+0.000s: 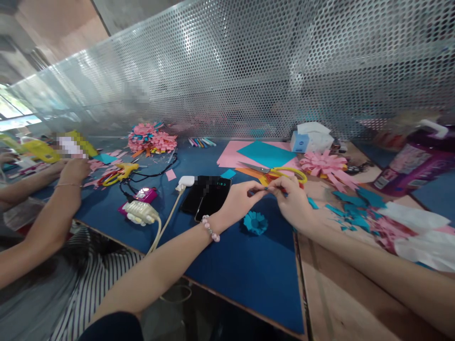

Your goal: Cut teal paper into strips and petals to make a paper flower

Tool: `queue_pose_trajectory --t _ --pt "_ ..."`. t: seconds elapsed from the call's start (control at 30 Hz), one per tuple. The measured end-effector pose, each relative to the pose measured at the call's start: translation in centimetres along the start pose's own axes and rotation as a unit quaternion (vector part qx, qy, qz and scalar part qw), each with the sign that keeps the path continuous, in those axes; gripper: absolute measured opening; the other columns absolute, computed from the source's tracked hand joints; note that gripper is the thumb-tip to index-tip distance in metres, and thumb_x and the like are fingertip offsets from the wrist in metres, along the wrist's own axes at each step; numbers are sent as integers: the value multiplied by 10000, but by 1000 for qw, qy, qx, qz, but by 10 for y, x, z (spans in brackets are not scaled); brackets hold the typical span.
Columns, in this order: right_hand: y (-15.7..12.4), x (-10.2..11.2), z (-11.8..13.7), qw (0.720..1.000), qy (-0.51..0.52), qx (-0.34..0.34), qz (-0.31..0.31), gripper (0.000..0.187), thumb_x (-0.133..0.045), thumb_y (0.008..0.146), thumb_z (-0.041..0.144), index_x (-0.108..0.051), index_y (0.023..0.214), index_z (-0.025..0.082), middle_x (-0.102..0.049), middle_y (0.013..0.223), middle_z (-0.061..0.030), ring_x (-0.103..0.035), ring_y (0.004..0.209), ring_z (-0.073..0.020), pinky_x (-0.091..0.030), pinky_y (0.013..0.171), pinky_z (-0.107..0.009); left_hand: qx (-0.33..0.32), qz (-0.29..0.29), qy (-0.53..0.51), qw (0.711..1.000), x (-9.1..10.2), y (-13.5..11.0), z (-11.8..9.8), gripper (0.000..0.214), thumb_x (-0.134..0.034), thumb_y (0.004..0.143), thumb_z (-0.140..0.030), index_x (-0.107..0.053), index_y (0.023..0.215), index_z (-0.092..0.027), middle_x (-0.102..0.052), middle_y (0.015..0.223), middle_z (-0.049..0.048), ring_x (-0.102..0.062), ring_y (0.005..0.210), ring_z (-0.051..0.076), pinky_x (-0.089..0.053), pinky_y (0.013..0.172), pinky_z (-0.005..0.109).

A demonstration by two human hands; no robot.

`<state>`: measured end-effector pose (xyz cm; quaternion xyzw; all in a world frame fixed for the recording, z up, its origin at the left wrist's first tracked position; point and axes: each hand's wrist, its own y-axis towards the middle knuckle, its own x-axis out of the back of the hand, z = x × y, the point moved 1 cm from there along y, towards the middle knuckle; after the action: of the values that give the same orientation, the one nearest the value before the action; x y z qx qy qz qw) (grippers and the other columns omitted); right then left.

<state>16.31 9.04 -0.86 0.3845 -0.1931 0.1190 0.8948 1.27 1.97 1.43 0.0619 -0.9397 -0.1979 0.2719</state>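
My left hand point(245, 199) and my right hand point(289, 201) meet above the blue tabletop, fingertips pinched together. Between them shows a tiny bit of blue paper point(266, 188), mostly covered by the fingers. Just below lies a blue paper flower point(255, 222) with cut, curled petals. Behind my fingers rest yellow-handled scissors point(289, 173), their blades pointing left. A blue paper sheet point(266, 152) lies on larger pink sheets point(227, 154) farther back. Left of my left hand are dark phones point(208, 196), the nearer one with a lit screen.
A co-worker's arms point(67, 203) reach in from the left, near other yellow scissors point(119, 174). A pink charger point(142, 196) and cables lie between us. Back: a paper pompom point(152, 137) and tissue box point(311, 139). Right: pink flower point(325, 166), scraps point(355, 210), purple bottle point(415, 161).
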Motion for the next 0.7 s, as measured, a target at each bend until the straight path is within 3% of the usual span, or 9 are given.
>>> queue_pose_trajectory --t 0.27,0.7 --pt "-5 0 3 999 20 -3 -29 142 -574 895 311 -633 796 227 -631 810 -49 -515 866 -230 -421 791 -393 35 -3 -61 997 3 3 1 181 -629 854 -305 -713 883 -148 -739 906 75 -676 869 186 -516 815 313" --pt "-4 1 9 998 54 -4 -10 156 -551 921 341 -650 881 227 -653 897 -42 -550 925 -220 -418 851 -394 43 -23 -115 992 2 4 1 163 -635 833 -294 -689 862 -143 -714 877 77 -653 816 161 -517 777 303"
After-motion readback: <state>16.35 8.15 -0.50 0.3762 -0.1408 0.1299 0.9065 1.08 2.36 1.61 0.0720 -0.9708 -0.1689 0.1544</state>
